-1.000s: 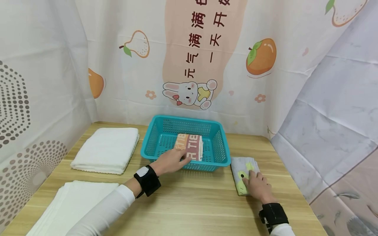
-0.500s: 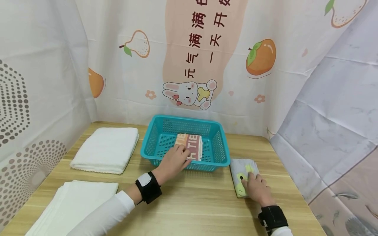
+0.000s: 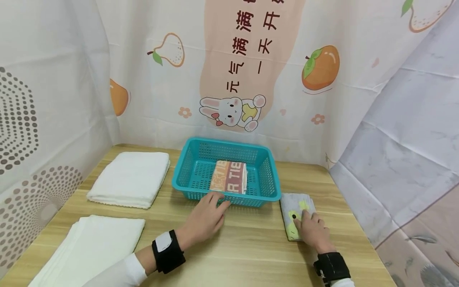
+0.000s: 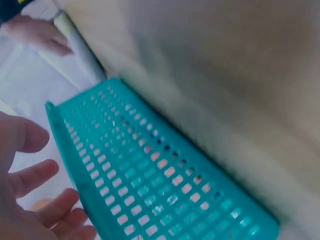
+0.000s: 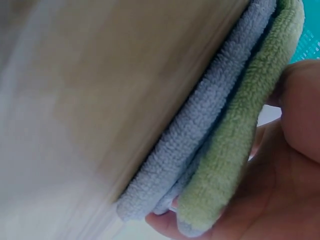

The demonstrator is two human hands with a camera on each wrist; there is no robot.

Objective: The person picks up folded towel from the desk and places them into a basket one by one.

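My left hand is at the front rim of a teal plastic basket. Its fingers are spread and loosely bent, with nothing between them; in the left wrist view the fingertips lie right beside the basket's rim. Inside the basket lies a folded orange and maroon towel with pale letters. My right hand grips a folded grey towel with a yellow-green pattern, flat on the table. The right wrist view shows the thumb over the green fold and a fingertip bent around the towel's end.
Two folded white towels lie at the left: a thick one behind and a thinner one in front. Printed curtains enclose the wooden table at the back and sides.
My left hand has drawn back from the orange and maroon towel to the basket's front rim. The right hand has stayed on the grey towel, which shifted slightly toward me.
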